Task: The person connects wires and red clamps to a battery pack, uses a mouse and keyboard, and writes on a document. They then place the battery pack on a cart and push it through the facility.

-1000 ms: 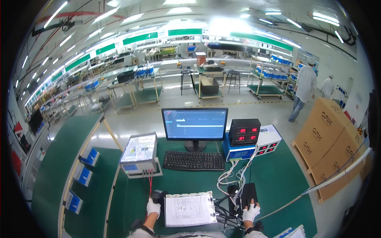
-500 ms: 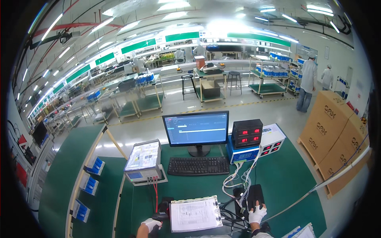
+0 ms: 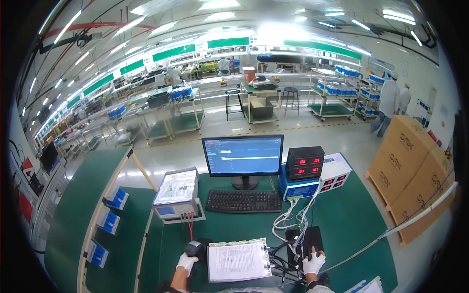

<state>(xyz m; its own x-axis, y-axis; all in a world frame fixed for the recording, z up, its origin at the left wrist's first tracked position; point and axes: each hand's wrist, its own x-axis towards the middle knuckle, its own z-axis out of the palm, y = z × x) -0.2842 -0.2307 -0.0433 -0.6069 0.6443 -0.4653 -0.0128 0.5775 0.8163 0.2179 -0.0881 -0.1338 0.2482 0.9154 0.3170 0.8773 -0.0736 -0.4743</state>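
- My left hand (image 3: 186,263), in a white glove, is closed around the handle of a dark grey handheld scanner (image 3: 195,249); the scanner stands at the left edge of the clipboard, on the green bench mat (image 3: 342,219).
- My right hand (image 3: 312,263), also in a white glove, lies flat with its fingers spread on a flat black rectangular device (image 3: 312,239); it presses down and is not clamped on anything.
- That black device lies on the mat to the right of the clipboard, with a bundle of white and black cables (image 3: 293,229) running into it from the boxes behind.
- Between my hands sits a clear clipboard with a white printed form (image 3: 238,260), lying flat and just beside the scanner.
- Behind the clipboard lies a black computer keyboard (image 3: 244,200), and behind that stands a black flat monitor with a lit blue screen (image 3: 243,156).
- To the left of the keyboard stands a grey bench instrument with a paper sheet on top (image 3: 177,193), with red and black leads hanging from its front.
- To the right of the monitor, a black meter box with red digits (image 3: 305,163) sits on a blue box (image 3: 297,188).
- Large brown cardboard boxes (image 3: 405,171) stand on the floor well off to my right.
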